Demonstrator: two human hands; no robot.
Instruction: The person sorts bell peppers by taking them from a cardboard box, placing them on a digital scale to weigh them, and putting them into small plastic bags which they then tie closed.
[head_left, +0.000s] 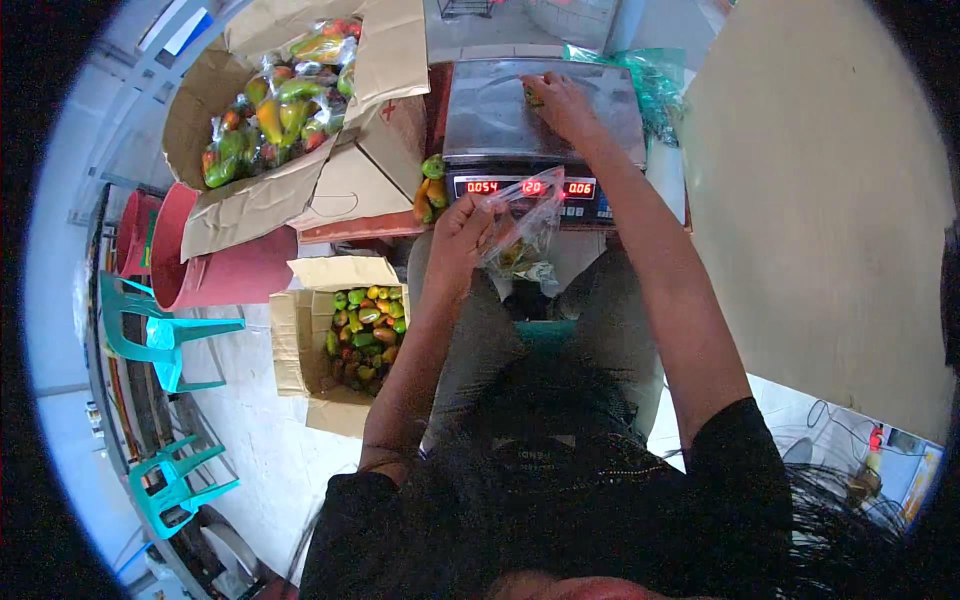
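My left hand (466, 229) pinches the rim of a clear plastic bag (551, 199) in front of the scale's display. The bag hangs down over my lap, and something greenish-brown shows blurred in its lower part. Over the steel platform of a digital weighing scale (487, 112), my right hand (561, 105) has its fingers curled around a small green-and-yellow pepper (534, 96), mostly hidden by the hand. Red digits glow on the scale's display (525, 187). A few loose peppers (431, 191) lie just left of the scale.
A large cardboard box (255, 214) at upper left holds bagged peppers (281, 112). On the floor below, a smaller carton (292, 337) contains loose peppers (367, 319). Green plastic bags (660, 82) lie right of the scale. A wooden board (817, 210) fills the right side. Turquoise chairs (169, 334) stand left.
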